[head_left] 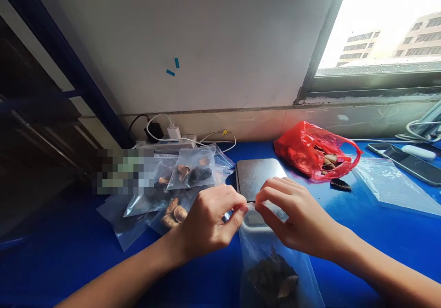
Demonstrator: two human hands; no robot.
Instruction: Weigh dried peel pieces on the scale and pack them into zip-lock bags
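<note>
A clear zip bag [306, 278] with dark dried pieces in its lower part hangs between my hands, in front of a kitchen scale [260, 174] with a steel top. My left hand [218, 216] pinches the bag's top edge between thumb and forefinger. Close beside it, my right hand [289, 211] also pinches that edge, fingers curled. Part of the scale's front shows through the plastic. To the left of my left hand lie several filled zip bags [193, 154], some with brown dried pieces [174, 213] inside.
A red plastic bag [296, 149] of dried pieces lies open behind the scale to the right, with one loose dark piece [341, 185] near it. Farther right are flat clear bags [396, 184] and a phone [409, 163]. A power strip [165, 143] with cables sits against the wall.
</note>
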